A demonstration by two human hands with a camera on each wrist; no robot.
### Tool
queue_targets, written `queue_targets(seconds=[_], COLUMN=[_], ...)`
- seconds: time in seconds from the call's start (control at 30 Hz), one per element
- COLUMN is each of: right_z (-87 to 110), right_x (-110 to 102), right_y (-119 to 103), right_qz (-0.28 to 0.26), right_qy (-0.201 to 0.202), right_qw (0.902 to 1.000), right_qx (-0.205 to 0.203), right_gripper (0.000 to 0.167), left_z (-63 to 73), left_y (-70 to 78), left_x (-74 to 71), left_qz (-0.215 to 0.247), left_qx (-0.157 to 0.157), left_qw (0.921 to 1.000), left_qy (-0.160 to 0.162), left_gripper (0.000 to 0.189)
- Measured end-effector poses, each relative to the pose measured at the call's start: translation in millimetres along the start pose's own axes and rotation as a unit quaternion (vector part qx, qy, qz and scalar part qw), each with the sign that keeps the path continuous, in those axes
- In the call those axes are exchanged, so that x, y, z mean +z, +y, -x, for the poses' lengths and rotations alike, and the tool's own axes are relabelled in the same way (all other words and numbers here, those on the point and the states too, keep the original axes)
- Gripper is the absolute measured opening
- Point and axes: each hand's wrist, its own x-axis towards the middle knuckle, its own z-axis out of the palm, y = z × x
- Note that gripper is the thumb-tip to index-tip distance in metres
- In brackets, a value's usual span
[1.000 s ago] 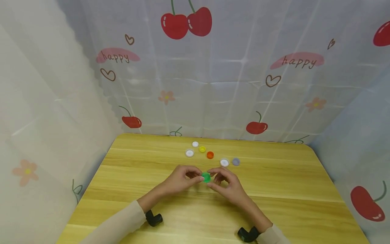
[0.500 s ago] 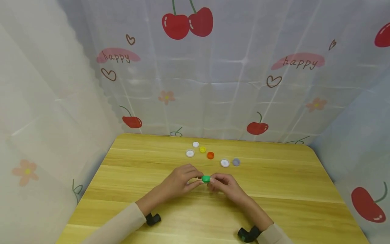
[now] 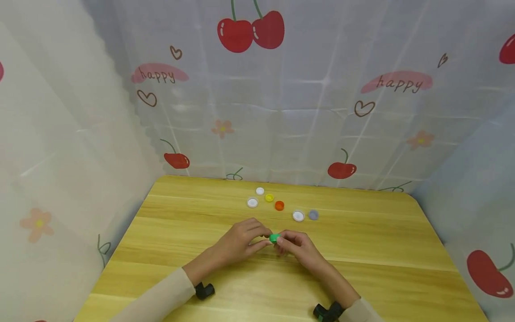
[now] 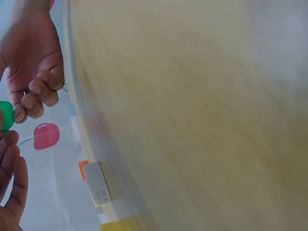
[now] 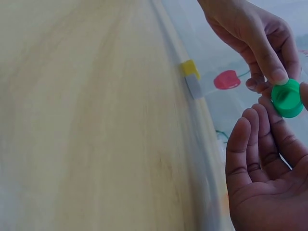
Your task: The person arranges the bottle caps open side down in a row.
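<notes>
A small green bottle cap (image 3: 275,238) is held up off the wooden table between both hands. My left hand (image 3: 242,238) pinches its left side with thumb and fingertips. My right hand (image 3: 301,248) grips the right side, thumb at the front, other fingers partly hidden behind. In the right wrist view, the hollow inside of the green bottle cap (image 5: 287,98) faces the camera, and the left thumb touches its rim. The left wrist view cuts off part of the cap (image 4: 6,115) at its edge.
Beyond the hands on the table (image 3: 181,214) lie a yellow cap (image 3: 269,197), an orange-red cap (image 3: 279,205), a lavender-grey cap (image 3: 313,215) and several white round caps, one white cap (image 3: 298,216) near the lavender one. Printed curtains (image 3: 265,112) surround the table.
The green cap has turned from facing up to showing its side. My right hand, earlier with thumb and fingers spread beside it, has closed in and now pinches it.
</notes>
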Motion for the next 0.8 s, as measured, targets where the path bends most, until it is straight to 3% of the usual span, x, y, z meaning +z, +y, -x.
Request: queue_targets(seconds=[0.17, 0.3, 0.43, 0.57, 0.8], right_z=[1.2, 1.8, 2.6, 3.3, 4.1], right_x=[-0.6, 0.2, 2.0, 3.0, 3.9], right_y=[0.8, -2.1, -4.9, -4.8, -3.2], right_qz=[-0.001, 0.007, 0.042, 0.082, 0.109], right_qy=[0.003, 0.019, 0.055, 0.088, 0.096], right_qw=[1.0, 0.9993, 0.9959, 0.9885, 0.9803], right_qx=[-0.009, -0.032, -0.059, -0.09, -0.134], right_gripper=[0.028, 0.019, 0.014, 0.023, 0.031], left_z=[0.0, -1.0, -0.1, 0.6, 1.3], left_y=[2.0, 6.0, 9.5, 11.1, 11.4], left_x=[-0.1, -1.7, -1.1, 0.4, 2.3], left_qz=[0.017, 0.062, 0.117, 0.16, 0.185], left_qx=[-0.012, -0.054, -0.124, -0.18, -0.187], left_qw=[0.9998, 0.9966, 0.9853, 0.9706, 0.9647], left_qy=[-0.004, 0.001, 0.006, 0.005, 0.014], left_gripper=[0.02, 0.023, 0.024, 0.024, 0.024])
